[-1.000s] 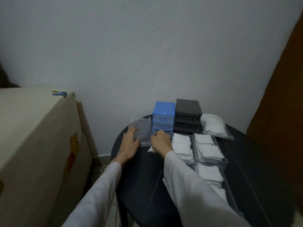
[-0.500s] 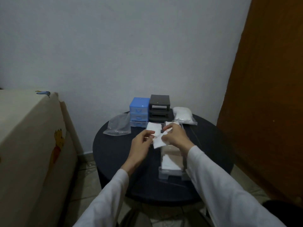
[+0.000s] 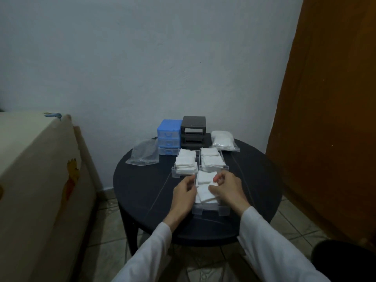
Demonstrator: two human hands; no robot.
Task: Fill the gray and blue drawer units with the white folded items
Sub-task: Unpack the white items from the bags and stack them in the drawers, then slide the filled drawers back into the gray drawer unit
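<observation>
While both hands work over the nearest clear drawer (image 3: 210, 209), the white folded items (image 3: 205, 187) inside it lie in two overlapping stacks, the front one skewed slightly off square. The right hand (image 3: 227, 188) curls its fingertips onto the top pad near the seam between the stacks; whether it pinches or only presses I cannot tell. The left hand (image 3: 184, 195) rests against the drawer's left wall, fingers loosely bent, steadying it.

To do this step well, I judge the pads should be squared against the walls and pressed flat below the rim, or the drawer may snag when slid home. Keeping the left hand braced on the wall should stop the light plastic from skating over the dark round worktop (image 3: 142, 192).

Two more filled drawers (image 3: 199, 161) sit side by side just beyond. Behind them stand the blue drawer unit (image 3: 168, 139), its drawers in place, and the gray drawer unit (image 3: 193, 131) with open slots, likely the destination. A full bag of pads (image 3: 222, 141) lies to the right of the units, an empty clear bag (image 3: 144, 154) to the left.
</observation>
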